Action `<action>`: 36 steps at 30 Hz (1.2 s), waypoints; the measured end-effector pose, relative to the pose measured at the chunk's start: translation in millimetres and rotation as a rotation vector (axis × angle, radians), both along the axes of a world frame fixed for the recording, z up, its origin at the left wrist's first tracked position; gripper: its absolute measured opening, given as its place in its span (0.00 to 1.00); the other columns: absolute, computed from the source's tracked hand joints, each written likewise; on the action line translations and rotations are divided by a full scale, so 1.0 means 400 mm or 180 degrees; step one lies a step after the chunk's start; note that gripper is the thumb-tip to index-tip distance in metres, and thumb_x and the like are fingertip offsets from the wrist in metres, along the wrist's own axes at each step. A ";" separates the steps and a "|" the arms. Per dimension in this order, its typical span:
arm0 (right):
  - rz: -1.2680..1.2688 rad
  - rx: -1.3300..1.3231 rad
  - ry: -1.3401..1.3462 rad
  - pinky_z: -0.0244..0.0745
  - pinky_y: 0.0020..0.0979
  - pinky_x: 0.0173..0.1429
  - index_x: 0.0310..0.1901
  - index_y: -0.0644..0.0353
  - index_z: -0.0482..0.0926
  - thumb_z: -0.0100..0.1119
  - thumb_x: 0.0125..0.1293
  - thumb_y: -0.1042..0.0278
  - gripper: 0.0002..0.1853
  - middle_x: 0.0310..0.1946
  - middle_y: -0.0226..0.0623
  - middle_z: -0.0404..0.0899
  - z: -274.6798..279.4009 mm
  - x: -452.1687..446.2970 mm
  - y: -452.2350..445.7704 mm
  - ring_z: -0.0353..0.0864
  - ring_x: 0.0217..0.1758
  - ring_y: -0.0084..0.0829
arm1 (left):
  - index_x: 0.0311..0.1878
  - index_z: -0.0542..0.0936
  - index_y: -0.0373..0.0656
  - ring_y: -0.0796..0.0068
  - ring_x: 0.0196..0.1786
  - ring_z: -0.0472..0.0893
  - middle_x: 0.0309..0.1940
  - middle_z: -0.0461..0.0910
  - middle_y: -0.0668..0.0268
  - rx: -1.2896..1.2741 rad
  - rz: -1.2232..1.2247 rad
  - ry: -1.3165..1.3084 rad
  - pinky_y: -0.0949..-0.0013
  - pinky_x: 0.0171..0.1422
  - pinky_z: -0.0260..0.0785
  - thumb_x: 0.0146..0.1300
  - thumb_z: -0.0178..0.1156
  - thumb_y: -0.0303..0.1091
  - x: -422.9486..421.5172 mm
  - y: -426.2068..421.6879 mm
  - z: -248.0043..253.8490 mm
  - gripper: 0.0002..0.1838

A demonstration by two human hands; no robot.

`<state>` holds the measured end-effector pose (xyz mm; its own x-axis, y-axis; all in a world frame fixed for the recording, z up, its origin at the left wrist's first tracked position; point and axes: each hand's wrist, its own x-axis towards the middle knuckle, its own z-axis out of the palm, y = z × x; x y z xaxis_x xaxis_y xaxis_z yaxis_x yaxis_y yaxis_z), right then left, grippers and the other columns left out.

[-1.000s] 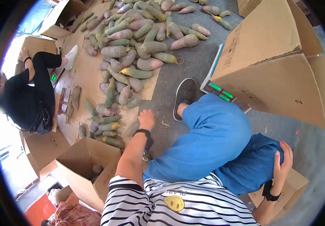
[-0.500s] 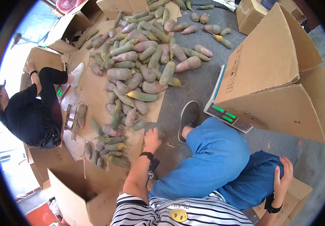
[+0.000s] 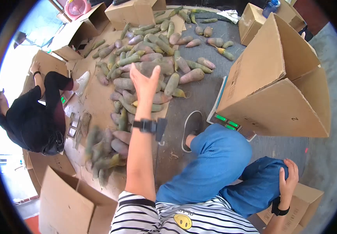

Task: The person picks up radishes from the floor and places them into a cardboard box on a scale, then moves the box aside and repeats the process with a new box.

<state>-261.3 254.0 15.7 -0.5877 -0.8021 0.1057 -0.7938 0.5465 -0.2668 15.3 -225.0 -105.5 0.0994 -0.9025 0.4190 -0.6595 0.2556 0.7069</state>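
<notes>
My left hand [image 3: 145, 80] reaches over a large heap of long green and purplish radishes [image 3: 172, 84], its thumb and fingers spread wide. A thick greyish radish [image 3: 158, 69] lies across just beyond the gap between thumb and fingers; whether the hand touches it, I cannot tell. Closer to me, on the left, a smaller group of radishes [image 3: 102, 152] is smeared by motion. My right hand [image 3: 289, 177] rests on my right knee, its fingers stretched out and holding nothing.
To my right, a big open carton [image 3: 250, 105] stands on a scale [image 3: 231, 124] with lit green digits. Another open carton [image 3: 65, 202] is at the lower left. A person in black [image 3: 32, 117] sits at the left. More cartons [image 3: 133, 13] and a pink fan [image 3: 77, 7] stand behind.
My left hand has moved forward from beside the smaller radish group to over the large heap. The smaller group has shifted and blurred. My right hand stays on the knee.
</notes>
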 end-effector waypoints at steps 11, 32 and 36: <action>-0.0015 0.0072 -0.0018 0.66 0.38 0.63 0.49 0.64 0.77 0.54 0.63 0.70 0.14 0.52 0.46 0.77 0.005 0.004 -0.005 0.75 0.57 0.45 | 0.69 0.62 0.40 0.43 0.70 0.59 0.68 0.59 0.45 0.0640 -0.3873 -0.0299 0.46 0.72 0.51 0.55 0.66 0.53 -0.083 0.605 0.231 0.43; -0.0022 -0.0050 0.0073 0.67 0.37 0.62 0.49 0.63 0.78 0.54 0.64 0.70 0.13 0.52 0.45 0.78 -0.023 -0.005 0.022 0.75 0.57 0.44 | 0.57 0.74 0.37 0.59 0.59 0.75 0.54 0.76 0.52 0.1645 -0.2252 0.0175 0.62 0.61 0.68 0.60 0.64 0.41 -0.006 0.400 -0.052 0.25; -0.0088 -0.0030 -0.0037 0.66 0.38 0.63 0.49 0.64 0.78 0.54 0.64 0.70 0.13 0.52 0.45 0.78 -0.021 -0.005 0.018 0.75 0.57 0.44 | 0.61 0.69 0.34 0.44 0.59 0.73 0.56 0.72 0.43 0.2239 -0.1243 -0.1432 0.54 0.62 0.68 0.55 0.65 0.48 0.148 0.344 -0.397 0.35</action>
<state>-263.4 261.1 7.3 -0.6110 -0.7845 0.1061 -0.7752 0.5657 -0.2812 74.4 -87.5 -264.3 -0.3051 -0.8992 -0.3135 -0.8672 0.1263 0.4818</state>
